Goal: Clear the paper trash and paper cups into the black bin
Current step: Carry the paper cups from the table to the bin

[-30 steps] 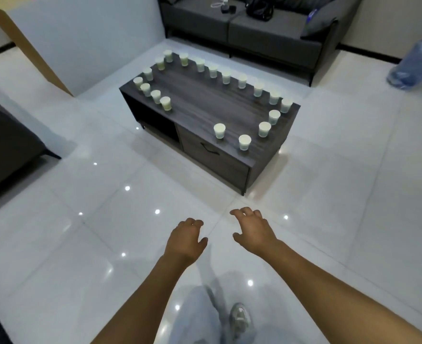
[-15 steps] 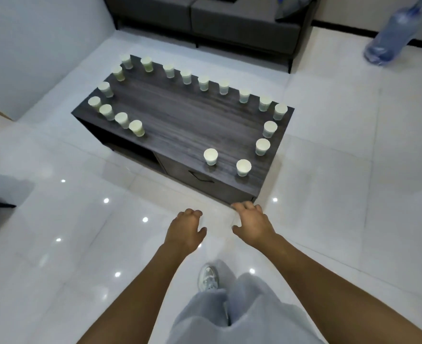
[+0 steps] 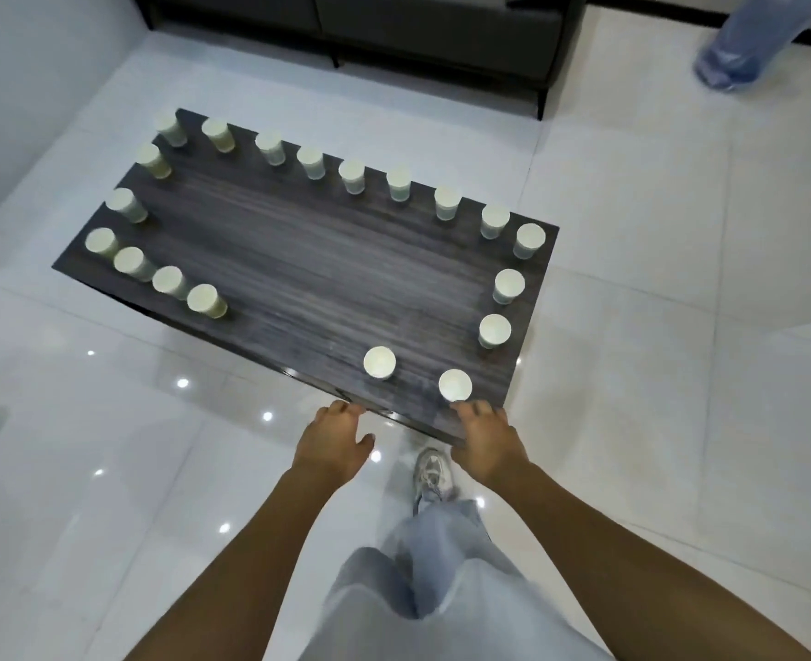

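A person stands at the near edge of a low, dark wood table (image 3: 298, 260), seen from above through a head-worn camera. Paper cups (image 3: 379, 363) stand along the table's edges, rims down so their flat bases face up; being upturned, whether anything is under them cannot be seen. The nearest cup (image 3: 455, 385) sits at the near right corner, just beyond the fingertips of the right hand (image 3: 487, 436), which is relaxed, loosely spread and holding nothing, probably reaching for that cup. The left hand (image 3: 332, 443) hovers off the table's near edge, fingers loosely curled, also empty. No paper trash shows, and the black bin is out of view. A dark sofa (image 3: 441, 35) stands beyond the table.
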Demonstrator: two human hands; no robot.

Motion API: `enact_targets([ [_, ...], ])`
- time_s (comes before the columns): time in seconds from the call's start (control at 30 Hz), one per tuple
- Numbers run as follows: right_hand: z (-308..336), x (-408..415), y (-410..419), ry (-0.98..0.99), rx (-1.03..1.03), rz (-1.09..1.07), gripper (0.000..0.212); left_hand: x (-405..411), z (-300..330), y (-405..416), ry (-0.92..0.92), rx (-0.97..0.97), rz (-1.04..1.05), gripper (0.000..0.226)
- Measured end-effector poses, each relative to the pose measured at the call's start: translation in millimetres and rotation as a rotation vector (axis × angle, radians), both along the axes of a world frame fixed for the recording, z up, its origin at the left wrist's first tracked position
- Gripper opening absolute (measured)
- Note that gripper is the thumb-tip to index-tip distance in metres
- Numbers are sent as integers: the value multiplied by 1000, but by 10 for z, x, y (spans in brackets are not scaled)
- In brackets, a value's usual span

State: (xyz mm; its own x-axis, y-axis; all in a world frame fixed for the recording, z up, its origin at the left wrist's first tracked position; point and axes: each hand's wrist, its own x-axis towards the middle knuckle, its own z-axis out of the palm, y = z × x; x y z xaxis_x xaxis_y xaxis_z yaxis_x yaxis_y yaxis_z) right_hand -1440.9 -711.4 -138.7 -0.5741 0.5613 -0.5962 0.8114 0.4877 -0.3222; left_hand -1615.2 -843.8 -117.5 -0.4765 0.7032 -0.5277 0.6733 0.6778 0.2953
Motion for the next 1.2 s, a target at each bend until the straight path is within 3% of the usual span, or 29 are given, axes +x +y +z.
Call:
enact_targets([
  [0.27, -710, -413, 683, -91, 26, -5, 58, -471, -538, 674, -10, -3, 34, 37],
  [0.67, -1964, -799, 849, -188, -52, -26, 82, -740, -1616, 1179, -11, -18, -36, 46],
  [0.87, -2109, -788, 805, -90, -29, -121, 59, -789, -1859, 1215, 40, -5, -132, 45],
  [1.2, -1963, -783, 722, -29, -86, -308, 61, -884, -2223, 1529, 103, -202, -407, 69],
])
